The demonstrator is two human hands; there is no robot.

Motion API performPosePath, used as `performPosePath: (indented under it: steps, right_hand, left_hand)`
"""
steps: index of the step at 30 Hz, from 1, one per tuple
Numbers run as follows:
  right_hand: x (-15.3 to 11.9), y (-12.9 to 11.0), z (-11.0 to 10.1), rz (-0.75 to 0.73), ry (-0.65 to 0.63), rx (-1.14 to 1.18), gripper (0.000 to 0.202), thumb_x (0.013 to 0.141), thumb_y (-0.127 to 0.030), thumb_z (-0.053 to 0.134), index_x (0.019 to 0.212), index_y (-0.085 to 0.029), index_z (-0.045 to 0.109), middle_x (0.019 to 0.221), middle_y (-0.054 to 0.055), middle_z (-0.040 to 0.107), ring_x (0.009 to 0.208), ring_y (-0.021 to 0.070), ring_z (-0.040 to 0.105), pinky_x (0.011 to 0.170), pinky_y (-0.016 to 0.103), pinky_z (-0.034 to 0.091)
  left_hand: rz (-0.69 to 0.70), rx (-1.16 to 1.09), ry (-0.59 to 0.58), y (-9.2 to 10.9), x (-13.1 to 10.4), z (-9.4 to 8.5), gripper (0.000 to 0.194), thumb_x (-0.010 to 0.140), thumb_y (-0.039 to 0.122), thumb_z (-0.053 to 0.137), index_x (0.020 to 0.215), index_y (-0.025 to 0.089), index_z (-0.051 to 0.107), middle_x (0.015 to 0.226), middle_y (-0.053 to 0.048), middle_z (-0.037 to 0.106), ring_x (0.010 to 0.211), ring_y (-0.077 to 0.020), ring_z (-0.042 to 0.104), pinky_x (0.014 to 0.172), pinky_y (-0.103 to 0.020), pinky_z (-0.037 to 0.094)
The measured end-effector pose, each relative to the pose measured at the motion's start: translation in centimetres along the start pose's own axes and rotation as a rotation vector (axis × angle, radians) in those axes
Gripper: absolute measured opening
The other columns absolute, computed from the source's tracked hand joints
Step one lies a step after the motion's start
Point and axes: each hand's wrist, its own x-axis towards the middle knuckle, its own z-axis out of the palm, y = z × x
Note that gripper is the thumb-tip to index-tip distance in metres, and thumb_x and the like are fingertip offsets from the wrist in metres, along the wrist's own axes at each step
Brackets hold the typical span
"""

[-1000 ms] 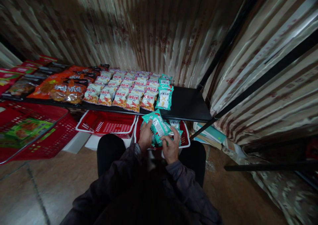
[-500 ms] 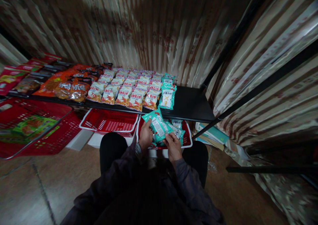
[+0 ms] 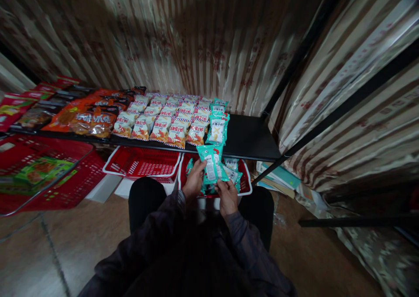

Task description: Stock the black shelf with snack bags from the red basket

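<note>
Between my two hands is a teal snack bag [image 3: 212, 164], its white printed panel facing up. My left hand [image 3: 194, 179] grips its left side, and my right hand [image 3: 227, 194] pinches its lower right corner. Beneath it, a red basket with a white rim [image 3: 246, 188] holds several more teal snack bags [image 3: 233, 173]. Just beyond, on the black shelf [image 3: 252, 135], teal bags [image 3: 217, 129] lie in a short row at the right end of the white and orange snack bags [image 3: 177, 132].
Left of my knees stand a red basket [image 3: 144, 161] and a larger red shopping basket [image 3: 81, 174] with green packets [image 3: 39, 172] inside. Orange bags [image 3: 94, 120] fill the shelf's left part. A black slanting post [image 3: 327, 126] and teal boxes [image 3: 281, 174] are at right.
The teal bag between my hands has turned more upright and shifted slightly right. Both hands keep hold of it, and the view has tilted a little.
</note>
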Motion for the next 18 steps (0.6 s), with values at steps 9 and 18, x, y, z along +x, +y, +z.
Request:
performPosePath:
  steps: [9,18]
  right_hand:
    - [0.6,-0.1,-0.5,0.007,-0.027,0.002,0.030,0.061,-0.036,0.076,0.081,-0.020,0.061,0.068,-0.004,0.065,0.059,0.0094,0.059,0.054,0.020,0.046]
    - [2.1,-2.3,-1.7,-0.089,-0.008,-0.063,0.056,0.070,-0.046,0.071,0.118,-0.020,0.058,0.117,0.007,0.066,0.111,0.0205,0.061,0.096,0.034,0.047]
  left_hand:
    - [-0.024,0.060,-0.067,-0.9,-0.7,0.6,0.042,0.065,0.034,0.079,0.098,0.016,0.060,0.099,-0.007,0.071,0.103,-0.0267,0.064,0.090,-0.040,0.051]
    - [-0.020,0.257,-0.088,-0.9,-0.4,0.4,0.061,0.062,0.041,0.081,0.115,0.016,0.062,0.116,-0.011,0.069,0.110,-0.0310,0.063,0.089,-0.043,0.053]
